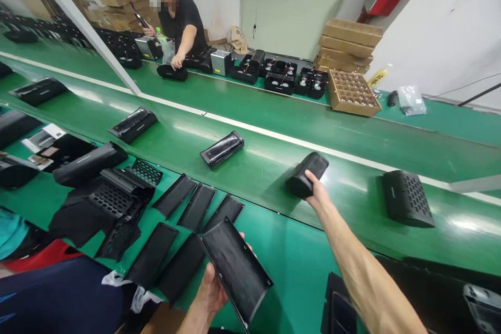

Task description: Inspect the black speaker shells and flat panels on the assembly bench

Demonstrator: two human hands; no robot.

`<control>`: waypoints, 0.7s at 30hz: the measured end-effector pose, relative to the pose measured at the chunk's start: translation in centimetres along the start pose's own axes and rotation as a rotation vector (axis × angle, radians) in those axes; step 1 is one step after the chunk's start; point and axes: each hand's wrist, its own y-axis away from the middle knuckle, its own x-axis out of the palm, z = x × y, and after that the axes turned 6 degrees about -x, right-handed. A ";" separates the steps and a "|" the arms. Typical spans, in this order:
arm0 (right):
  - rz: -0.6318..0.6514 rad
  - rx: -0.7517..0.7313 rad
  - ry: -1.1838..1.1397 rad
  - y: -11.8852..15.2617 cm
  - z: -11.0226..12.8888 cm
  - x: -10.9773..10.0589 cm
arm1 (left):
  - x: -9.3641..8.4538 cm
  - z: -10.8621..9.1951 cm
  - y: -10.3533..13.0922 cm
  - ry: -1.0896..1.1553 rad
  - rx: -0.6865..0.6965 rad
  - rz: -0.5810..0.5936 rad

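Observation:
In my left hand (213,287) is a curved black plastic panel (237,266), its hollow side facing up, with the thumb and fingers closed on its edges. My right hand (318,190) reaches over the green belt (270,177) and grips a black speaker housing (309,172) by its near side. Several similar curved panels (198,206) lie on the green bench to the left of my left hand. Beyond them is a pile of perforated black grilles (113,195) and dark mesh cloth (76,216).
More black housings sit along the belt, one with a slotted grille (407,198) at right and one (222,149) at centre. A co-worker (183,21) stands across the line beside opened units (279,75) and a divided cardboard tray (352,91). A white post (84,26) rises at left.

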 end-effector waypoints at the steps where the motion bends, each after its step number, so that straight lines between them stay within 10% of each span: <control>1: 0.012 -0.017 -0.008 1.2 1.1 -1.6 | 0.4 -0.1 -0.1 0.013 -0.006 0.032; 6: 0.157 -0.183 -0.051 11.5 3.8 -12.5 | 2.8 -0.6 -1.1 0.002 -0.041 0.151; 11: 0.437 0.013 0.125 24.0 -2.4 -18.7 | 4.1 0.5 -2.0 -0.023 -0.144 0.196; 15: 0.569 0.051 0.455 28.9 -3.6 -19.0 | 3.5 1.9 -1.3 -0.039 -0.188 0.190; 21: 0.533 -0.121 0.682 28.0 3.1 -14.0 | 4.5 3.9 -0.4 -0.182 -0.129 0.117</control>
